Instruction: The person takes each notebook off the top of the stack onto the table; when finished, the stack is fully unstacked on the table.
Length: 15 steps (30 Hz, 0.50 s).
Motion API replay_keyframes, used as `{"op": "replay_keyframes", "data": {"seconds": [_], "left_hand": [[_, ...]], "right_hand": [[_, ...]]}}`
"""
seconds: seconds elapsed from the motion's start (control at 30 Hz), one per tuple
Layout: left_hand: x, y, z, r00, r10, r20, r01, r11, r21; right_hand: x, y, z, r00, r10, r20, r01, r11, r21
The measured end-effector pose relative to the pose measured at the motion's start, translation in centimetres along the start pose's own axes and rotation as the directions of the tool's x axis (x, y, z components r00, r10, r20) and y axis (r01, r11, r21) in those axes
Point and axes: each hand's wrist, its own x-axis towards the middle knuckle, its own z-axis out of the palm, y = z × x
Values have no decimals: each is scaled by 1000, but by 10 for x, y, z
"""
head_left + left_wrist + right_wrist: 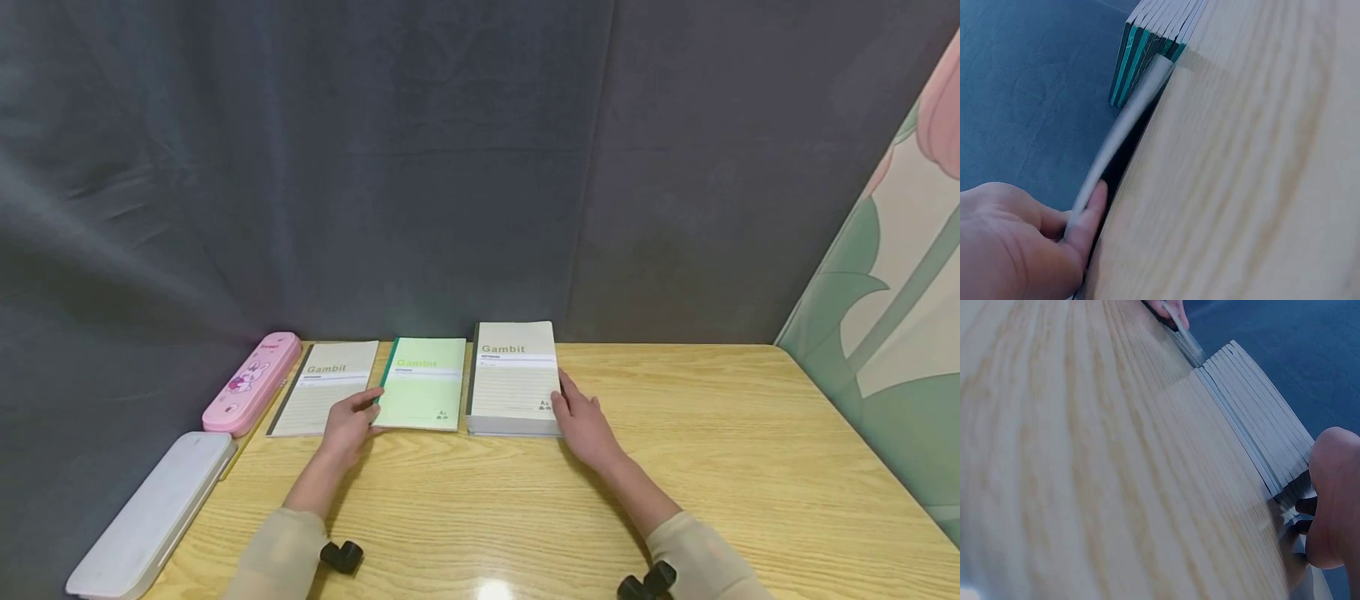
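Green notebook (422, 383) corner in left hand (347, 427) grip, notebook stack (514, 379) against right hand (583, 425)

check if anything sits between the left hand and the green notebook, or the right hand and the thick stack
Nothing visible does. The left hand already touches the green notebook at its near-left corner, and the right hand rests against the thick stack at its right edge.

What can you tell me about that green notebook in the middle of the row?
The green notebook is thin, with a pale green cover, a darker green spine along its left edge and "Gambit" printed faintly near the top. It lies flat and closed on the wooden table, between a cream notebook and a thick stack of notebooks. The left hand pinches its near left corner; the left wrist view shows that edge lifted slightly off the table.
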Motion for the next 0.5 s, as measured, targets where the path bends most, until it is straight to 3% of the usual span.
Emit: {"op": "replay_keyframes", "data": {"seconds": [0.5], "left_hand": [[0,1,-18,998,-31,-60,37,994,104]], "right_hand": [[1,0,1,1000,-6,3,6,1000,13]]}}
